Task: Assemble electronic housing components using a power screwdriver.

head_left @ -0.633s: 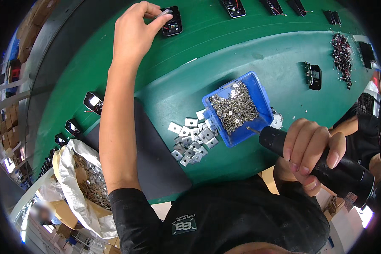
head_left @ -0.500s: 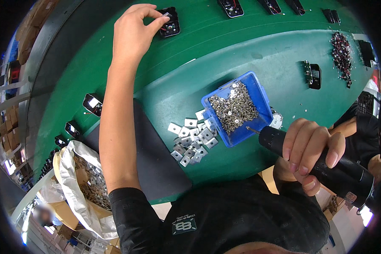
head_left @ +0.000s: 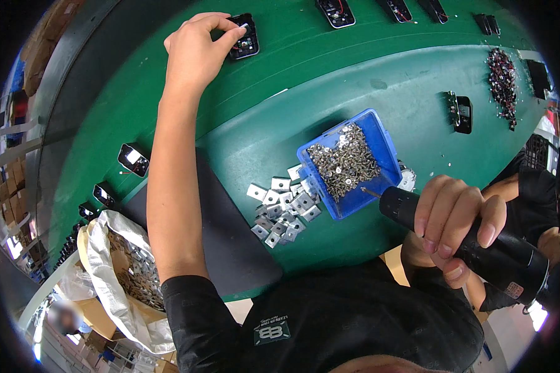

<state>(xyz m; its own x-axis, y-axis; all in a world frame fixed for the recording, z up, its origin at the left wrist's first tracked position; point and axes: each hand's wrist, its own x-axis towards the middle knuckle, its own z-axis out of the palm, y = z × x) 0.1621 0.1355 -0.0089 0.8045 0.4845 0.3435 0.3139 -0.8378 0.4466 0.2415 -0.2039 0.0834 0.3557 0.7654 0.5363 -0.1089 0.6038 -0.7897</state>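
Observation:
At the far left of centre, my left hand [head_left: 196,53] reaches over a black plastic housing [head_left: 250,43] with a small circuit board and red wires. Its thumb and forefinger pinch a small silvery metal plate, mostly hidden by the fingertips, inside the housing. My right hand [head_left: 451,217] wraps round a black electric screwdriver [head_left: 401,206]. The bit points left, over the near right part of a blue bin [head_left: 382,146] of screws [head_left: 344,161]. Square metal plates with holes [head_left: 283,211] lie heaped left of the bin.
More black housings stand on the green belt [head_left: 280,50], one at left [head_left: 134,160]. A dark mat [head_left: 230,236] lies under my left forearm. A white sack [head_left: 109,280] of metal parts stands near left. A pile of small parts [head_left: 502,84] lies far right; another person's arm [head_left: 510,186] is at right.
The housings on the belt have shifted slightly left. My left hand has come slightly nearer, staying at its housing. My right hand and the screwdriver have hardly moved.

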